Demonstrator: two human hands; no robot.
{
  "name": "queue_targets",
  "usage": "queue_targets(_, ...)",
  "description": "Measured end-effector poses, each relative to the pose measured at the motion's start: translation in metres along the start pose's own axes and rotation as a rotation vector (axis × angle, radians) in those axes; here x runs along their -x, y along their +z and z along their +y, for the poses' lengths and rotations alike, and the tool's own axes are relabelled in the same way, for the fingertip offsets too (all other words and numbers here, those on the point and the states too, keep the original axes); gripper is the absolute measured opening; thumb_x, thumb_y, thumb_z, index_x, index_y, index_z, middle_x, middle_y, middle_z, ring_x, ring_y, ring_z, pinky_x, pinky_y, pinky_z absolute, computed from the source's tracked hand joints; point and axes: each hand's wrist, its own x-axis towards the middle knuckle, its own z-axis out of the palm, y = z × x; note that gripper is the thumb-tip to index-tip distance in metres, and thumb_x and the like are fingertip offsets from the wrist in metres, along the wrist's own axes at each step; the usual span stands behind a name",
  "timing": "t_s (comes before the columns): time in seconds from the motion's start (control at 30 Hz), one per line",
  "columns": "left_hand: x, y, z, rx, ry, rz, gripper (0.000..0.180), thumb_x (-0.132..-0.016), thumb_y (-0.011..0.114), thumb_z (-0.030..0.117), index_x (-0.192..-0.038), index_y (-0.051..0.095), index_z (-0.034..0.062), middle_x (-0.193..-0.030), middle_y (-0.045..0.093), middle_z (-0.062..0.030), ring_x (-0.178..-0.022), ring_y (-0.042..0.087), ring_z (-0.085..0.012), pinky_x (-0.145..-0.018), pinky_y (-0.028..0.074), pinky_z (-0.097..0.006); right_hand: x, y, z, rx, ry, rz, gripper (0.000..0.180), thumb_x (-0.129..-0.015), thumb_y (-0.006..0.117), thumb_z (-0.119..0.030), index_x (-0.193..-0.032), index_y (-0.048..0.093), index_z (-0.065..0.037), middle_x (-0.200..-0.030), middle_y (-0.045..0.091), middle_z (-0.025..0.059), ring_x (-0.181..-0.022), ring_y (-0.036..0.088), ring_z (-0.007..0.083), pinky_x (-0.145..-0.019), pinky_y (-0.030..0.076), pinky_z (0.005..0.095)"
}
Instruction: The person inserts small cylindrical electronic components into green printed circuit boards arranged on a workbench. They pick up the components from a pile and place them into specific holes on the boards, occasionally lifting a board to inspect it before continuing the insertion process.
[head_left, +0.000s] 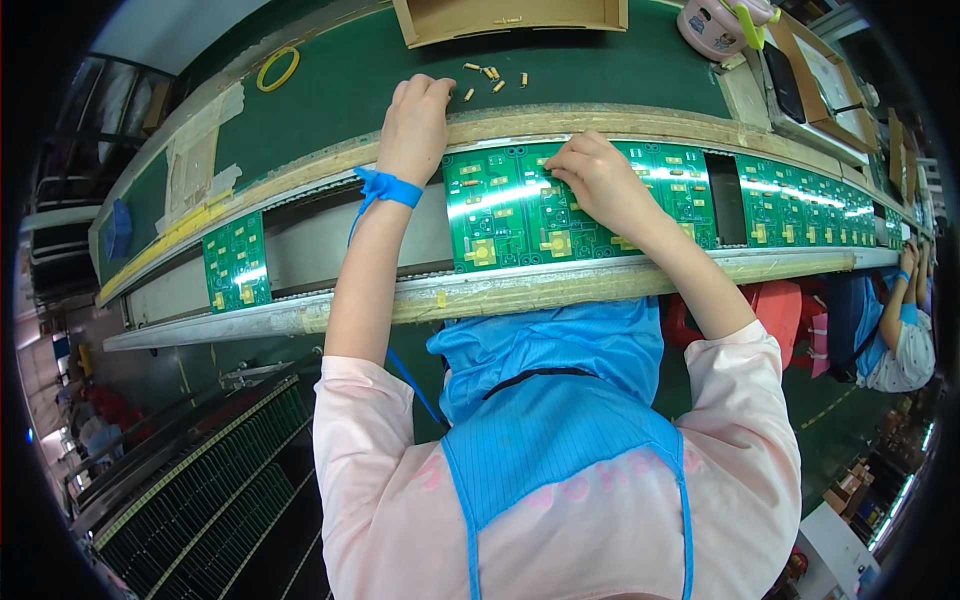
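My right hand (600,185) is over a green circuit board (487,215) lying between two rails. Its thumb and fingers are pinched at the board's upper part, on a small tan electronic component (548,171) mostly covered by the fingertips. My left hand (415,125) rests past the far rail on the green mat, fingers curled and pressed together, beside several loose tan components (490,73) with short cylinder bodies. Whatever those left fingers hold is hidden. A blue wrist strap (388,188) circles my left wrist.
Another board (236,262) sits left on the rails, and more boards (805,203) continue right. A cardboard box (515,30) stands at the back, with a pink bucket (715,28) to its right. A yellow tape ring (278,69) lies far left. Another person (900,340) works far right.
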Motion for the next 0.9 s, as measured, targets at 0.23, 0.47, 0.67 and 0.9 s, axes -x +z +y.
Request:
queue_targets(0.23, 0.019, -0.026, 0.023, 0.241, 0.101, 0.014, 0.014, -0.084, 0.059, -0.002, -0.097, 0.064, 0.0018, -0.101, 0.061, -0.0129, -0.096, 0.057, -0.0314, -0.083, 0.048, -0.038, -0.002, 0.003, -0.005, -0.026, -0.006, -0.021, 0.009, -0.078, 0.067, -0.002, -0.086, 0.066, -0.001, -0.088, 0.062, 0.0118, -0.089, 0.058, 0.0292, -0.08, 0.049, 0.0395)
queue_targets(0.47, 0.047, -0.038, 0.045, 0.415, 0.067, -0.143, 0.013, -0.083, 0.066, 0.003, -0.095, 0.068, 0.001, -0.088, 0.068, -0.0113, -0.083, 0.065, -0.0263, -0.073, 0.051, -0.033, -0.002, 0.006, -0.007, 0.051, 0.027, -0.02, 0.006, -0.077, 0.066, -0.003, -0.083, 0.066, -0.002, -0.087, 0.062, 0.0105, -0.09, 0.058, 0.0285, -0.079, 0.049, 0.0374)
queue_targets(0.67, 0.062, -0.031, 0.046, 0.625, -0.087, -0.176, 0.018, -0.081, 0.068, 0.002, -0.098, 0.072, 0.0029, -0.084, 0.07, -0.0112, -0.075, 0.067, -0.0217, -0.066, 0.052, -0.03, 0.0, 0.012, -0.012, 0.102, 0.065, 0.032, 0.007, -0.078, 0.066, -0.005, -0.085, 0.068, -0.003, -0.086, 0.062, 0.0084, -0.087, 0.057, 0.0269, -0.078, 0.049, 0.0368)
queue_targets(0.9, 0.07, -0.021, 0.043, 0.504, 0.007, -0.157, 0.016, -0.075, 0.073, 0.005, -0.091, 0.074, 0.0052, -0.084, 0.07, -0.0076, -0.081, 0.061, -0.0225, -0.073, 0.051, -0.033, 0.003, 0.014, -0.014, 0.082, 0.105, 0.068, 0.007, -0.08, 0.067, -0.007, -0.085, 0.069, -0.003, -0.085, 0.063, 0.008, -0.088, 0.057, 0.0265, -0.078, 0.049, 0.0368)
